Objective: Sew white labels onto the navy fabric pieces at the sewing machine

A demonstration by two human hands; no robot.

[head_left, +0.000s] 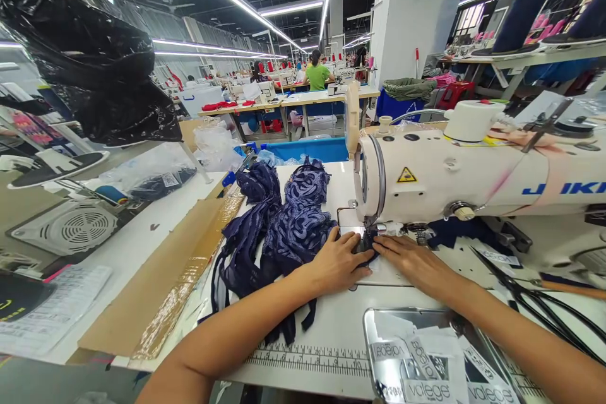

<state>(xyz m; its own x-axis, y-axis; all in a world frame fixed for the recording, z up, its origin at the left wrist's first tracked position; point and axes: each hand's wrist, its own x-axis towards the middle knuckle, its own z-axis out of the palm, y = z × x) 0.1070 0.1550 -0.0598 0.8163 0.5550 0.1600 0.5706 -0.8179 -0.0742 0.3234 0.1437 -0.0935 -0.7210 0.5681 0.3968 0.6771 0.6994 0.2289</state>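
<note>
A: Your forearms [227,328] come in from the bottom of the frame, with a metal tray [367,341] of labels [428,388] between them at lower right. Where is your cloth?

B: Right of centre: a small dark piece [368,241] under the head of the sewing machine [426,164]. Your left hand [341,259] lies at its left and near side, fingers spread; your right hand [407,259] rests its fingertips flat at the right edge. Whether either one pinches it, I can't tell.

A: How much room have you got?

B: Little on the left: a navy pile [298,227] crowds that hand. Below, bare white table [331,322] runs down to the ruler [307,360] along the front edge. Toward the right edge, black scissors [525,293] lie near your right forearm.
</note>
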